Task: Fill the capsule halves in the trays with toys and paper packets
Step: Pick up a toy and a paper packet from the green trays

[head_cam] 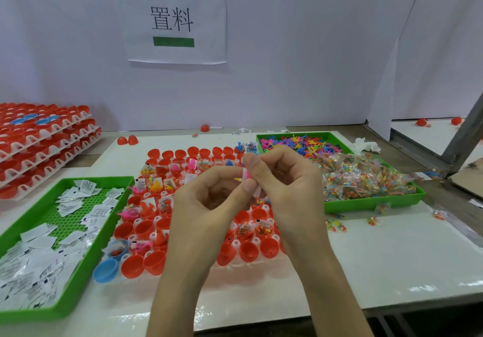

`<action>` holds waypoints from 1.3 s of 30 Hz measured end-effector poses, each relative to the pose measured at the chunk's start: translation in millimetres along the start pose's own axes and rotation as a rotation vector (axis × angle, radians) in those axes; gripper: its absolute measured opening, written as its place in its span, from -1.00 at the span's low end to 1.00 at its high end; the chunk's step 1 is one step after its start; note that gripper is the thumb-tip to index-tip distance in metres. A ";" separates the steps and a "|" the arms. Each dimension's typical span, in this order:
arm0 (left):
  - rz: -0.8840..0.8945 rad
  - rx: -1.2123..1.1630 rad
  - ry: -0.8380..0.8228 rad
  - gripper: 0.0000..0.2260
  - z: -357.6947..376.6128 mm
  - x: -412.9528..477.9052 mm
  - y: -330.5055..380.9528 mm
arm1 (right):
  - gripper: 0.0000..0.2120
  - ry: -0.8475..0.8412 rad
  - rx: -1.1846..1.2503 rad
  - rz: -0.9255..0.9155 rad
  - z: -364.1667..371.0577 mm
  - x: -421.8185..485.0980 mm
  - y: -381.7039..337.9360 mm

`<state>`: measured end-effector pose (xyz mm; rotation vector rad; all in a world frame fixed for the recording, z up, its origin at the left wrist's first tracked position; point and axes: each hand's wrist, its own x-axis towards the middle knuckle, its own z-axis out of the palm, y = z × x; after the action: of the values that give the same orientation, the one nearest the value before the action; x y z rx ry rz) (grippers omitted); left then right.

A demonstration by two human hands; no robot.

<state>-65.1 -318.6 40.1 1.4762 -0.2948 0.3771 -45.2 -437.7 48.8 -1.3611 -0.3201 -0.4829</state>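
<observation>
A white tray [264, 260] of red capsule halves lies in the middle of the table; many halves hold toys and white packets, and the front rows look bare. A blue half [105, 271] sits at its front left corner. Above the tray, my left hand [209, 201] and my right hand [282, 180] meet, both pinching a small bundle [247, 175] of a white paper packet and a pink toy. My hands hide the tray's middle.
A green tray [78, 279] of white paper packets lies at the left. A green tray [366, 202] at the right holds colourful toys at the back and clear bead bags in front. Stacked capsule trays [41, 148] stand far left. Loose bags [335, 224] lie right of the tray.
</observation>
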 end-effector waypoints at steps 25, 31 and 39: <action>-0.145 0.045 0.027 -0.85 -5.2 0.1 -5.6 | -0.83 0.319 -0.941 0.251 -109.5 25.9 59.0; -0.152 0.060 0.036 -0.86 -6.1 -0.2 -7.1 | -0.81 0.393 -0.726 0.129 -117.5 30.3 63.6; -0.144 0.036 0.056 -0.82 -5.2 -0.9 -4.5 | -0.70 0.399 -0.495 -0.099 -108.7 31.9 47.8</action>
<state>-64.2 -313.8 35.3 1.5098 -0.1366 0.3089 0.3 -542.5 3.2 -1.6863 0.0704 -0.9435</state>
